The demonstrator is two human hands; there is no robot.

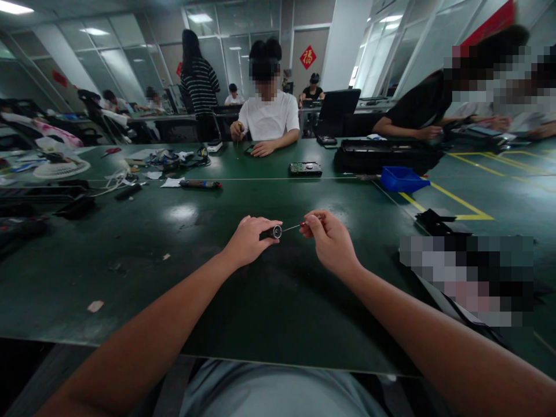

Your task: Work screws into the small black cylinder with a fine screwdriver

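Your left hand (248,240) is curled partway closed, fingers over and thumb under a black cylinder (277,232) whose silver-ringed end faces you. The cylinder sits ahead of you at 12 o'clock, over the green table (269,307). Your right hand (330,237), at the cylinder's 3 o'clock, pinches a thin red-handled tool (303,224) between thumb and fingers, its shaft pointing toward 9 o'clock. The tip is close beside the ringed end; you cannot tell whether they touch. From the cylinder, a circuit board (306,168) lies at 1 o'clock, a blue tray (402,180) at 2, and a dark tool (200,184) at 10.
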